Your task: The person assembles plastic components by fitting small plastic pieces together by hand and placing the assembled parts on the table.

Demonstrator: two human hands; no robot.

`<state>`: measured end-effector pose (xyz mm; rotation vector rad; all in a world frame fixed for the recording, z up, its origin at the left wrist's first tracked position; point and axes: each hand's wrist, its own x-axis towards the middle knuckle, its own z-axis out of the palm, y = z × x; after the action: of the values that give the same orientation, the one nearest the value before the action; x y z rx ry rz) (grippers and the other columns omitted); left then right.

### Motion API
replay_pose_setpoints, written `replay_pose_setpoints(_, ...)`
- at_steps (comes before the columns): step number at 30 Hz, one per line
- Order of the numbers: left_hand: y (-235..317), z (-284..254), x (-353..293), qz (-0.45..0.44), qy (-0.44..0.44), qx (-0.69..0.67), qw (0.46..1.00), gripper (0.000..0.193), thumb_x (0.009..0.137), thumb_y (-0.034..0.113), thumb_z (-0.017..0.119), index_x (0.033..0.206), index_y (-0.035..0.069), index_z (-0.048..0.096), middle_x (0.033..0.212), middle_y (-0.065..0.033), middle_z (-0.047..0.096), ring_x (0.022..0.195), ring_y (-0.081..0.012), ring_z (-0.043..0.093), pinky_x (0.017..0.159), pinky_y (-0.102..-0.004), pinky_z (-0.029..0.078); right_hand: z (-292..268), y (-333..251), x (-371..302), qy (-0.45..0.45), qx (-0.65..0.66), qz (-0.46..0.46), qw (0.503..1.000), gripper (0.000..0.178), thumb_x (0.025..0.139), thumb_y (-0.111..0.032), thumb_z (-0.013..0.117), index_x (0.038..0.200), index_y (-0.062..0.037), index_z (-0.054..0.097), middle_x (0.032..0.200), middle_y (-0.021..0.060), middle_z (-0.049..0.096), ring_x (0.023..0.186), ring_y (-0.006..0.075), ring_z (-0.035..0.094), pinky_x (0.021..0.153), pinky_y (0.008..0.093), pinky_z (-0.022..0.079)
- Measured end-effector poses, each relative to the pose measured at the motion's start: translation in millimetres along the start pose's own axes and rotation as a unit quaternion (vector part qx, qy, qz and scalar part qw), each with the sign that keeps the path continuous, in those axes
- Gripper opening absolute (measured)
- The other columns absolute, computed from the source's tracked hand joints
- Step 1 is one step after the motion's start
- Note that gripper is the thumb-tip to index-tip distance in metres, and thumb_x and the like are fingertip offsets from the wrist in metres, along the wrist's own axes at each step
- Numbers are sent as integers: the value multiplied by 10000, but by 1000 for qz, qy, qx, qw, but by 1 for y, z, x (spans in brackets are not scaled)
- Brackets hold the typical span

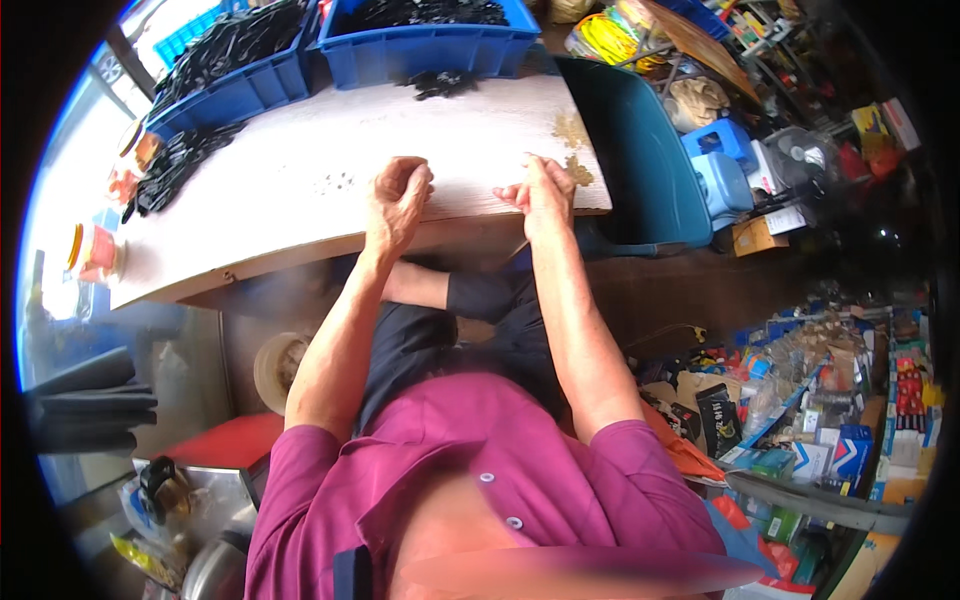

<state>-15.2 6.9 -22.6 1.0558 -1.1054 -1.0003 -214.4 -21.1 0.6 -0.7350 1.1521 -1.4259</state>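
Observation:
Over the near part of the white tabletop, my left hand is closed, thumb against the curled fingers. Farther right, near the table's right end, my right hand is closed too, its fingertips pinched together and pointing left. Anything in either hand is hidden or too small to make out. A scatter of small dark pieces lies left of my left hand. Beyond my hands sits a little heap of black strip-like parts, and a longer black bunch rests at the table's left.
Two blue crates full of black parts stand along the far edge. A large teal tub is beside the table's right end. Jars with orange lids stand at the left edge. Crowded boxes fill the lower right.

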Motion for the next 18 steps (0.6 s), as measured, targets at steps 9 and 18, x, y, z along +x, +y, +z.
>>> replay_pose_setpoints(9,8,4,-5,54,-2,16,998,165,934,128,563,990,-23,601,805,-54,605,772,-129,569,724,-281,475,-11,13,13,-24,8,-34,999,147,890,-167,596,889,-24,562,472,42,406,452,181,512,615,475,593)
replay_pose_setpoints(18,37,-162,22,280,268,364,847,350,783,34,739,1110,83,624,1013,-102,638,963,-192,616,858,-280,482,5,-10,2,39,-56,25,997,241,885,-206,610,720,-57,516,444,48,397,448,180,520,602,443,585)
